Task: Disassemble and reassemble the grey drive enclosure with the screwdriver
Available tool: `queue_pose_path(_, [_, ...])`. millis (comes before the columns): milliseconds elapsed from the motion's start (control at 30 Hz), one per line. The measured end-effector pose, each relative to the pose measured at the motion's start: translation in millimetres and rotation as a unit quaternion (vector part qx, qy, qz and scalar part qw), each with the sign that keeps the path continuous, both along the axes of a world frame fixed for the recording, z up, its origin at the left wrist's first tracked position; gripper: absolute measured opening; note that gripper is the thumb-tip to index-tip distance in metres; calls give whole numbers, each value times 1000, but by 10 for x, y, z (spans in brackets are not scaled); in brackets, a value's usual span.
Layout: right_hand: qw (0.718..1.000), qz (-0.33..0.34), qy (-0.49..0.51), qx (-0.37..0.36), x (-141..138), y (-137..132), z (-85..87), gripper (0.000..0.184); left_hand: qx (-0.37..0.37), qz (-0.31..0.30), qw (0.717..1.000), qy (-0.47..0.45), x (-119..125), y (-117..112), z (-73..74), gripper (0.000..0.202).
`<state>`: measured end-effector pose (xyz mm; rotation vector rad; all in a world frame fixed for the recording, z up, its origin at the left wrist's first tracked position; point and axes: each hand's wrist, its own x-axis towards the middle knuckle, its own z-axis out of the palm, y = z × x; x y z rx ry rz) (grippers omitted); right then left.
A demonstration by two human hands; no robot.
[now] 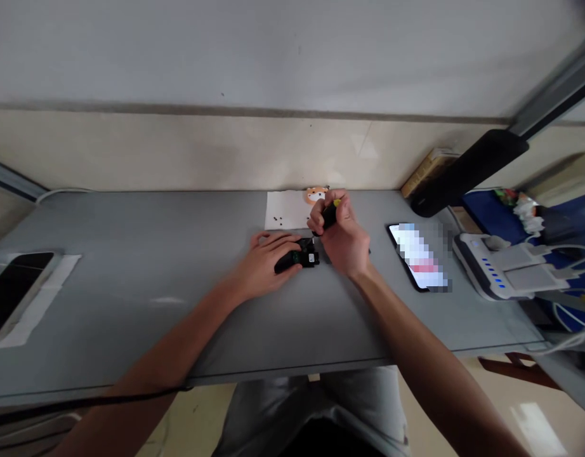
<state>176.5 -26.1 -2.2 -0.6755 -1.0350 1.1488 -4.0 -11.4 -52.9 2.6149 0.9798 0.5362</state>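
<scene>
The right hand point(344, 244) is closed firmly around a black-handled screwdriver point(329, 216) with a yellow mark, its tip hidden from view. Just left of it, the left hand point(268, 260) curves over a black handheld device point(296, 259), pressing it to the grey desk point(131, 222). Beyond the hands, a white paper sheet point(287, 208) holds about four tiny black screws point(278, 220), too small to count surely. One bear-faced orange ornament point(315, 195) sits at its far edge, and one phone point(416, 257) lies right of the right hand. A slipping screwdriver tip could gouge the device; a knocked sheet could scatter the screws.
</scene>
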Motion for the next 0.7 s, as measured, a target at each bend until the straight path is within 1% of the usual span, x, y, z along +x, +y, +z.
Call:
queue_pose_path(133, [1000,4,5,-2,23,7,14,43,2,1,1000,3,-7,-5,21,25])
queue_pose_path(333, [1000,0,30,3,24,10,16,42,10,1,1000,3,-12,-5,-1,26])
queue_pose_path(467, [1000,5,23,-5,5,3,13,43,10,1,1000,5,-8,-13,3,25])
queue_pose_path(700, [1000,10,16,4,22,8,11,42,33,2,999,7,-12,-33,13,26])
